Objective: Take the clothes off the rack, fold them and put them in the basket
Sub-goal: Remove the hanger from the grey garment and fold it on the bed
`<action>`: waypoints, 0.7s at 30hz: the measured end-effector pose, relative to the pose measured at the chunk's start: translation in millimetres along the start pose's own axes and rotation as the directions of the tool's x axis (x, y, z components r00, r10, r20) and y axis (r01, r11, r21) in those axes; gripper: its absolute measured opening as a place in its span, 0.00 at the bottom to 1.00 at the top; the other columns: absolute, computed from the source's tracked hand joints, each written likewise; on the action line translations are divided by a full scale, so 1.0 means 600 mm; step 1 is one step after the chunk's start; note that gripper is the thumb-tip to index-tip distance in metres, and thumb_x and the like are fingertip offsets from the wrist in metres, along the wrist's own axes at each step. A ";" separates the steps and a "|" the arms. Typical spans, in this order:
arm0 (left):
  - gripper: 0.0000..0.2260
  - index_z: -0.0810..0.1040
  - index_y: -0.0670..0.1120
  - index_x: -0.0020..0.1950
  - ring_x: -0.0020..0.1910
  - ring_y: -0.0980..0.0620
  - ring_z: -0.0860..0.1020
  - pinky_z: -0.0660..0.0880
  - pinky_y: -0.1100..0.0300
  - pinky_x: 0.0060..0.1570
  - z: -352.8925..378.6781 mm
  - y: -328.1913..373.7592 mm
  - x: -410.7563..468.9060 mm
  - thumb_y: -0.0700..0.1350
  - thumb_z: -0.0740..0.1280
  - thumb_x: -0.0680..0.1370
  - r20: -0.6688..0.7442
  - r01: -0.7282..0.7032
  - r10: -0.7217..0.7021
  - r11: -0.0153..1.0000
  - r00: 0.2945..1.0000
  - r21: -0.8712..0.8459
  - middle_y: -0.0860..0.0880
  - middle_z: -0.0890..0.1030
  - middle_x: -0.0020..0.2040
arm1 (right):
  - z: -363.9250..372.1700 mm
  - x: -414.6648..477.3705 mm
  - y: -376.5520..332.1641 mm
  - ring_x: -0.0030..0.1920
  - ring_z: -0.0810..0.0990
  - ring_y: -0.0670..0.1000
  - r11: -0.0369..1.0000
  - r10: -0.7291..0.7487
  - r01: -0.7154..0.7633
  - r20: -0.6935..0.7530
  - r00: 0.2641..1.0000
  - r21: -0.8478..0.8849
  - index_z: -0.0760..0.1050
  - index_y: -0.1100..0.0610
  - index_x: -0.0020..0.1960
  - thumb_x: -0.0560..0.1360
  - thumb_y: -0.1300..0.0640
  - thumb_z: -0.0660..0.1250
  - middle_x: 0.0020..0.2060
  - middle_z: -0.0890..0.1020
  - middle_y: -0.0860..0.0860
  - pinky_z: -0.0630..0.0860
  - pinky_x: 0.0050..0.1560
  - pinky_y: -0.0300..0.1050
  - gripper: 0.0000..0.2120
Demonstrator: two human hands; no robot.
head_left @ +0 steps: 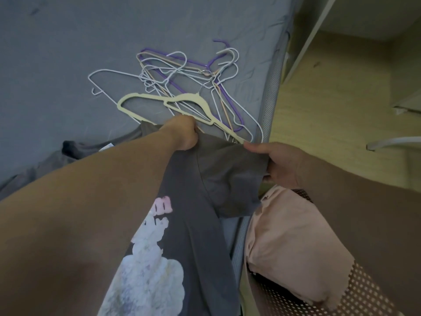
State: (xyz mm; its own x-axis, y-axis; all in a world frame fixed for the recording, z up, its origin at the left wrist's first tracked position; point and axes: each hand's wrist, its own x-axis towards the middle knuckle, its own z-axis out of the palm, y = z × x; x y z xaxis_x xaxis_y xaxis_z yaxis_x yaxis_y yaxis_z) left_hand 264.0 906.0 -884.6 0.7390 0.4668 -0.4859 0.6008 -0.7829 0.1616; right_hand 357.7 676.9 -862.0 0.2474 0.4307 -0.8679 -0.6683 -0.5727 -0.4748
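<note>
**Grey T-shirt held at one sleeve, over the bed's edge**

From my remote seat I see the left grip (183, 133) clamped on the grey T-shirt (193, 224) near the shoulder seam, its fingers curled into the cloth. The right grip (281, 165) is closed on the same shirt and pinches the end of the sleeve (230, 176) with the thumb on top. The sleeve is spread between the two.

The body of the shirt runs down toward the camera with its white and pink print (150, 258) facing up. The far part lies crumpled on the bed (68, 53), with the collar and a small label (107, 145) showing to the left of my arm.

A tangle of hangers (182, 83) lies on the grey sheet just beyond the left grip, a cream one (159, 100) on top of white, purple and peach wire ones.

The brown perforated basket (364, 293) stands low on the right, beside the bed, with a pink garment (291, 236) lying in it. A wooden floor (330, 99) shows beyond.
</note>
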 end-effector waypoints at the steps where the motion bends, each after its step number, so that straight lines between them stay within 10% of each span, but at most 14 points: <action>1: 0.09 0.78 0.41 0.53 0.59 0.37 0.77 0.74 0.53 0.52 0.002 0.002 -0.002 0.39 0.62 0.75 0.015 0.011 -0.010 1.000 1.000 -0.007 0.38 0.82 0.54 | -0.002 -0.002 0.012 0.47 0.85 0.51 1.000 0.027 -0.027 0.008 1.000 0.001 0.83 0.54 0.49 0.69 0.55 0.76 0.45 0.88 0.51 0.78 0.57 0.48 0.10; 6: 0.10 0.76 0.47 0.50 0.56 0.41 0.77 0.70 0.58 0.44 0.005 0.012 -0.004 0.35 0.64 0.73 0.072 0.012 -0.005 0.995 0.997 -0.097 0.44 0.80 0.49 | 0.004 0.002 0.036 0.40 0.83 0.50 1.000 -0.019 0.022 -0.160 0.987 0.017 0.81 0.57 0.49 0.70 0.65 0.76 0.42 0.86 0.52 0.77 0.38 0.41 0.10; 11: 0.04 0.80 0.53 0.47 0.49 0.48 0.77 0.73 0.59 0.48 -0.009 0.019 0.004 0.45 0.69 0.74 0.154 0.000 0.024 0.989 0.988 -0.150 0.51 0.79 0.46 | 0.016 0.018 0.018 0.46 0.84 0.57 0.902 -0.431 0.377 -0.480 0.765 -0.210 0.81 0.55 0.47 0.73 0.62 0.72 0.43 0.85 0.54 0.80 0.51 0.50 0.05; 13: 0.02 0.80 0.50 0.45 0.46 0.46 0.80 0.75 0.59 0.46 -0.012 0.021 0.010 0.44 0.69 0.74 0.139 -0.002 0.023 0.989 0.990 -0.150 0.49 0.80 0.42 | 0.030 0.017 0.031 0.53 0.82 0.59 0.810 -0.556 0.320 -0.469 0.686 -0.492 0.78 0.54 0.59 0.79 0.57 0.66 0.51 0.84 0.56 0.76 0.54 0.48 0.09; 16: 0.02 0.76 0.47 0.48 0.32 0.45 0.81 0.77 0.59 0.34 -0.004 0.023 0.014 0.41 0.65 0.78 0.201 0.035 0.006 0.978 0.980 -0.203 0.46 0.80 0.32 | 0.044 0.019 0.058 0.64 0.77 0.61 0.838 -0.450 0.180 -0.463 0.764 -0.516 0.68 0.58 0.71 0.82 0.49 0.62 0.64 0.79 0.60 0.70 0.60 0.46 0.21; 21: 0.03 0.72 0.47 0.53 0.24 0.50 0.80 0.73 0.64 0.22 0.004 0.027 0.020 0.41 0.62 0.81 0.220 0.065 -0.012 0.970 0.975 -0.236 0.45 0.79 0.31 | 0.044 0.028 0.077 0.66 0.75 0.64 0.815 -0.358 0.006 -0.495 0.791 -0.580 0.71 0.66 0.66 0.83 0.48 0.60 0.64 0.77 0.65 0.70 0.62 0.50 0.22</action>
State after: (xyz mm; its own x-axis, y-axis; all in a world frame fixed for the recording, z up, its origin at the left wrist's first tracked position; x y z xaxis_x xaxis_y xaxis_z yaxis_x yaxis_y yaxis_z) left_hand 281.6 897.9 -890.0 0.6468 0.3739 -0.6647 0.7024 -0.6316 0.3282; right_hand 312.7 676.2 -894.7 0.7828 0.2009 -0.5890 -0.1362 -0.8683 -0.4771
